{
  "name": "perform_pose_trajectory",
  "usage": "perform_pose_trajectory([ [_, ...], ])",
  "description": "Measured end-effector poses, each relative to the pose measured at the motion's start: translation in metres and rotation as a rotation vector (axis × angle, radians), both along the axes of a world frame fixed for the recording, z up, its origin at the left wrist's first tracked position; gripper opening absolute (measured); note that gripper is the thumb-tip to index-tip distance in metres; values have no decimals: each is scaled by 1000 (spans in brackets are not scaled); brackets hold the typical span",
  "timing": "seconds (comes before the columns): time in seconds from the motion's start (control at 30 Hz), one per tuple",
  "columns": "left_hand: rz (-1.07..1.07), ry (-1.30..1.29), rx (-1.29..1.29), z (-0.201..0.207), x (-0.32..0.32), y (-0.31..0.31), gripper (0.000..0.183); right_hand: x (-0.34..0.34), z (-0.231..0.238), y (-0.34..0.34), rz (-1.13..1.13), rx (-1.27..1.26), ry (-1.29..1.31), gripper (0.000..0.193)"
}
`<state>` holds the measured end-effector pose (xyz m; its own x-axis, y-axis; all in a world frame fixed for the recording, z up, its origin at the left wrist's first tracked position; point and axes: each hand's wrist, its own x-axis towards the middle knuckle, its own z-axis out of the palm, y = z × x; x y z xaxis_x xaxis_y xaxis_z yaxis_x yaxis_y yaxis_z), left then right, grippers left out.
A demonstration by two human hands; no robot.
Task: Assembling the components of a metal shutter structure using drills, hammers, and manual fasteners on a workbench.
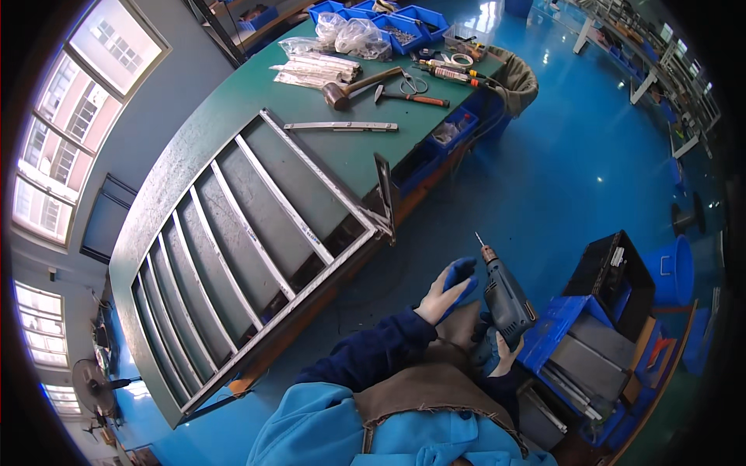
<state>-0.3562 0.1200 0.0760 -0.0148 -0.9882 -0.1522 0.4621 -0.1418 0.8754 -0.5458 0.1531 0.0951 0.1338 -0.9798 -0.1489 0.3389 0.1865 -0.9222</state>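
Note:
My right hand [503, 356], in a white and blue glove, is wrapped round the grip of a grey-blue power drill [507, 301]. The drill's thin bit points up and away from me. Gloved the same way, my left hand [446, 293] hovers to the left of the drill, fingers stretched out and nothing seen in them. Left of both hands, a silver metal frame [268, 268] with several parallel crossbars lies on the green worktable [175, 147]. At its near right corner a short dark metal piece [385, 190] stands up.
On the table lie a mallet [339, 96], a hammer [416, 99], scissors [416, 82] and a loose metal strip [342, 126]. Blue parts bins [400, 33] sit at its far end. To my right are a black crate [622, 272], a blue box [556, 330] and a blue bucket [674, 272].

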Motion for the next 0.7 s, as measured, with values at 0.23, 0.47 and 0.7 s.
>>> perform_pose_trajectory([
  [0.23,470,-53,88,8,37,-112,38,27,-22,-111,39,-42,42,62],
  [0.47,1182,-108,247,-24,71,-263,47,51,-33,-263,301,-66,89,66],
  [0.7,1407,-1027,1152,-130,232,-359,93,44,-25,-414,582,-204,264,77],
])
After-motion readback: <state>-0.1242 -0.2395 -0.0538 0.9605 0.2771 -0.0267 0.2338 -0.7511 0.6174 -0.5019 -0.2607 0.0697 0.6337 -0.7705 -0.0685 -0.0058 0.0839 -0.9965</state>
